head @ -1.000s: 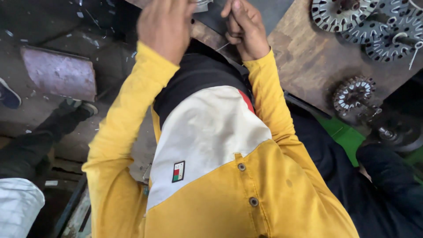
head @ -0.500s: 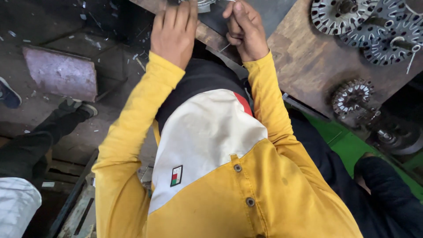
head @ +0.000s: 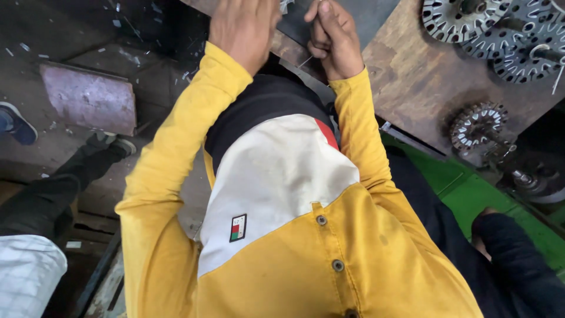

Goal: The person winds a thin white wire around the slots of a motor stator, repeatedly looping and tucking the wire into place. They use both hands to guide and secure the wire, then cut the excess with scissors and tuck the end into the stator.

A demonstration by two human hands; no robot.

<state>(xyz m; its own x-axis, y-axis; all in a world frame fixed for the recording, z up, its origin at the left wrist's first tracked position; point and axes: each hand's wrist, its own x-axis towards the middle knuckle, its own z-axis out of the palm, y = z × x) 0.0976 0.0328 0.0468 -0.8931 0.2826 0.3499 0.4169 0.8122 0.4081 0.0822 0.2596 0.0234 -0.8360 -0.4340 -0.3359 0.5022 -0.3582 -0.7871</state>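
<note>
— Head view, looking straight down a yellow, white and black shirt [head: 276, 194], and both hands are up at the top edge, over the near edge of a wooden bench [head: 406, 88].

— What's the right hand [head: 335, 41] doing?

— Fingers curled in tight, pinching a thin pale wire [head: 304, 60] that pokes out down and to the left below the knuckles.

— And the left hand [head: 244, 29]?

— Back of it faces us, fingers bent over something metal [head: 286, 5] right at the frame edge. Whether it actually grips it, I cannot tell; the fingertips are cut off.

— Anything else on the bench?

— Toothed metal discs [head: 494, 29] piled at the far right, and one more toothed part [head: 479, 126] nearer, well apart from the hands. Down left, a purplish slab [head: 88, 97] lies on the floor.
</note>
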